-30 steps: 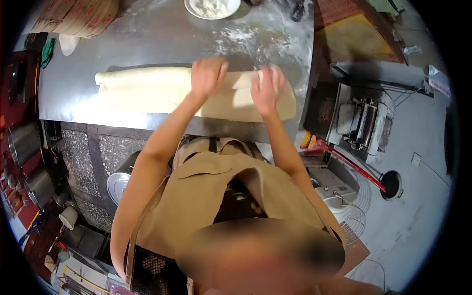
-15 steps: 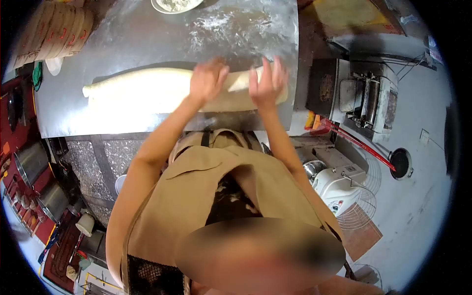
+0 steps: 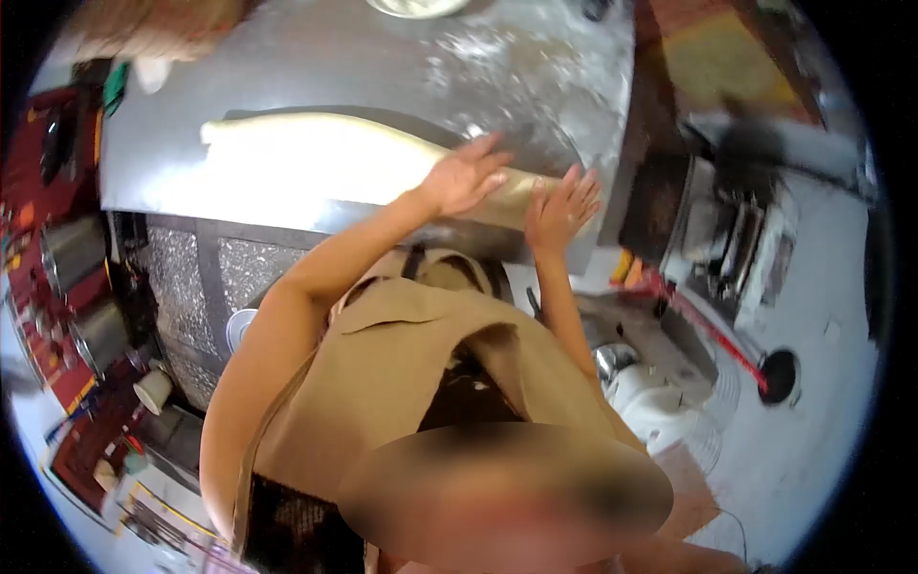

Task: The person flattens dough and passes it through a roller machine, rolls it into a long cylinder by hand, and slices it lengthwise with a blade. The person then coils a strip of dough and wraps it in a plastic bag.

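A long pale sheet of dough (image 3: 316,163) lies along the near side of the metal table, its left part washed out by glare. My left hand (image 3: 463,178) rests on the right half of the dough with its fingers stretched out. Close to the dough's right end, my right hand (image 3: 562,212) lies on it with fingers spread. Neither hand grips anything. Between the hands, the dough's far edge looks thick, perhaps folded or rolled; blur hides the detail.
White flour (image 3: 497,57) is scattered on the metal table (image 3: 306,67). A bowl (image 3: 418,8) stands at the far edge. On the right are a machine with rollers (image 3: 741,244), a red-handled pan (image 3: 779,376) and a white mixer (image 3: 645,397). Pots (image 3: 72,256) line the left.
The view has turned and shifted. Both hands have moved toward the dough's right end, and their fingers now lie flatter; the right hand's fingers were raised before.
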Tool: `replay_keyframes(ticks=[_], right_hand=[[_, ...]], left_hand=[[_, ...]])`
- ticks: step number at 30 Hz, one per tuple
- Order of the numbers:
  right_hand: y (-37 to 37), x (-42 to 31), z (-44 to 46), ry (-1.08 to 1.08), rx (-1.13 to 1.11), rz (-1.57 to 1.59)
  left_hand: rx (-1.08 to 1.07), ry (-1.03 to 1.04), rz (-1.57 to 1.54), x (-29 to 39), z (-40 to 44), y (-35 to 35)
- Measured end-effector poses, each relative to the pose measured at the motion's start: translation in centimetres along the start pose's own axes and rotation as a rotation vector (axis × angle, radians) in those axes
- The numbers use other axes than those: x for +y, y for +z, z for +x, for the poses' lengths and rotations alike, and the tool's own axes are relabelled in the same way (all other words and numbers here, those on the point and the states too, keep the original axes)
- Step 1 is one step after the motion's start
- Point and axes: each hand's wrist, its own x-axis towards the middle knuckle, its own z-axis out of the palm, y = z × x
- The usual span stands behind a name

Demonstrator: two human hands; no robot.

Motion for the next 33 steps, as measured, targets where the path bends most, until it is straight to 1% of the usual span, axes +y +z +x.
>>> replay_keyframes(ticks=[1,2,3,4,5,6,7,8,9,10,11,12,13,14,16,17,18,19,20,21,22,23,24,26,27,28,29,31,32,33], right_hand=[[0.0,-3.0,2.4,0.012,0.066,0.081],[0.2,-5.7,4.0,-0.152,0.053,0.245],[0.7,-8.9,5.5,-0.228,-0.013,0.29],[2.9,-11.7,6.9,-0.294,-0.059,0.264],[3.8,-14.9,7.8,-0.349,-0.098,0.316],[4.2,-17.5,7.8,-0.389,-0.137,0.275],[6.0,-19.1,7.0,-0.379,-0.151,0.208],[11.7,-17.0,5.9,-0.568,-0.245,-0.028],[8.4,-17.9,4.1,-0.565,-0.345,-0.02],[6.9,-18.9,0.9,-0.223,-0.272,0.166],[6.6,-18.3,-2.4,-0.377,-0.076,0.111],[7.8,-17.5,-5.1,-0.435,0.084,0.015],[8.8,-17.6,-7.5,-0.478,0.236,-0.081],[9.6,-18.4,-8.0,-0.479,0.244,-0.082],[11.0,-19.0,-6.6,-0.237,0.138,-0.175],[9.7,-21.8,-5.0,-0.212,0.142,-0.088],[8.1,-26.0,-2.7,-0.183,0.144,0.002],[8.4,-29.3,-0.6,-0.207,0.121,0.043],[9.6,-31.8,1.0,-0.233,0.099,0.083],[11.1,-33.4,1.4,-0.23,0.102,0.074],[12.6,-34.8,1.5,-0.268,0.04,0.057],[12.5,-36.7,1.3,-0.306,-0.019,0.04],[11.3,-36.8,0.1,-0.238,-0.254,-0.005],[11.0,-35.8,-4.2,-0.385,-0.072,0.006],[10.5,-35.2,-6.6,-0.422,-0.016,0.002],[10.4,-35.2,-8.3,-0.457,0.053,0.005],[10.0,-35.1,-9.2,-0.494,0.061,-0.015],[10.3,-34.8,-8.5,-0.435,-0.043,0.05],[10.7,-35.6,-7.0,-0.308,-0.14,0.001],[11.7,-37.1,-5.2,-0.256,-0.064,0.062]], left_hand=[[0.114,-0.003,0.053,-2.2,0.9,-2.4],[0.253,0.003,0.147,-5.1,2.2,-6.5],[0.336,-0.077,0.348,-8.7,2.3,-7.7],[0.415,-0.146,0.403,-12.2,2.0,-8.9],[0.371,-0.265,0.561,-14.6,1.2,-9.8],[0.308,-0.41,0.561,-16.5,-0.1,-9.7],[0.181,-0.57,0.423,-15.8,-0.9,-10.2],[0.116,-0.483,0.401,-15.5,-2.3,-9.4],[0.051,-0.397,0.372,-15.4,-3.6,-8.4],[0.05,-0.444,0.34,-13.5,-5.7,-7.9],[-0.169,-0.412,0.294,-9.0,-8.4,-11.7],[0.091,-0.39,0.378,-8.9,-11.8,-8.8],[0.376,-0.261,0.301,-9.2,-14.5,-6.8],[0.375,-0.228,0.268,-8.9,-16.2,-6.8],[0.252,-0.068,0.159,-11.4,-16.2,-9.0],[-0.013,-0.156,-0.101,-13.2,-14.3,-12.3],[-0.116,-0.337,-0.138,-14.7,-12.8,-15.7],[0.078,-0.261,0.061,-18.0,-11.4,-17.1],[0.272,-0.175,0.211,-22.8,-10.2,-17.7],[0.482,-0.176,0.326,-24.6,-10.7,-19.9],[0.482,-0.171,0.319,-25.2,-12.3,-19.7],[0.477,-0.308,0.322,-25.7,-14.0,-19.3],[0.465,-0.447,0.324,-26.2,-15.7,-18.9],[0.101,-0.396,0.201,-22.4,-21.0,-21.6],[0.073,-0.404,0.182,-21.9,-23.7,-19.8],[0.314,-0.356,0.259,-21.5,-26.1,-17.7],[0.551,-0.297,0.328,-20.5,-28.1,-17.1],[0.49,-0.266,0.314,-21.6,-28.3,-17.2],[0.26,-0.352,0.188,-24.2,-26.9,-17.3],[0.187,-0.515,0.119,-25.2,-25.0,-19.1]])
